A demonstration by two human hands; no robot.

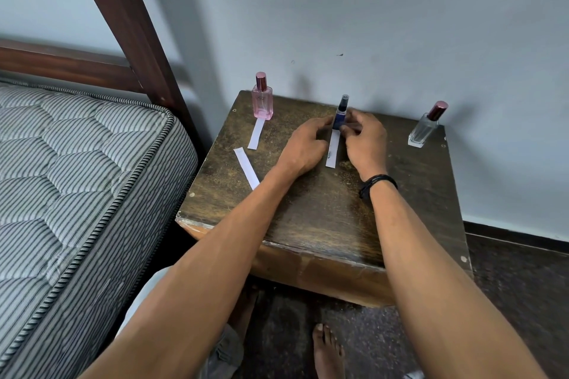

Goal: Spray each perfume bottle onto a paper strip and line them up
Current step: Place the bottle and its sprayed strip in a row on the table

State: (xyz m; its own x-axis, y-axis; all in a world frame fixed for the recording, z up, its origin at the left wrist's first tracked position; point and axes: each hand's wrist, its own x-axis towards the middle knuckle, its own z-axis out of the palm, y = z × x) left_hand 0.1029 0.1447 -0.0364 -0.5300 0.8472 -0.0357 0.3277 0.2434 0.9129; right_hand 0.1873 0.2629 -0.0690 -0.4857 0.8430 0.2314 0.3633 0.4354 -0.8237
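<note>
Second pairing being squared up, I judge. Small dark-blue spray bottle [340, 115] stands mid-back on worn brown wooden table [308, 218], with white paper strip [332, 149] just before it. Left hand [303, 148] has fingers outstretched, touching the bottle. Right hand [365, 138] has fingers curled at its base; grip unclear. Next, probably: spare white strip [246, 168] for the clear glass bottle [425, 128].

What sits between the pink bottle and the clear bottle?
Head view: the small blue bottle stands between the pink bottle and the clear bottle, a paper strip in front of it, the left hand and right hand at its sides.
</note>
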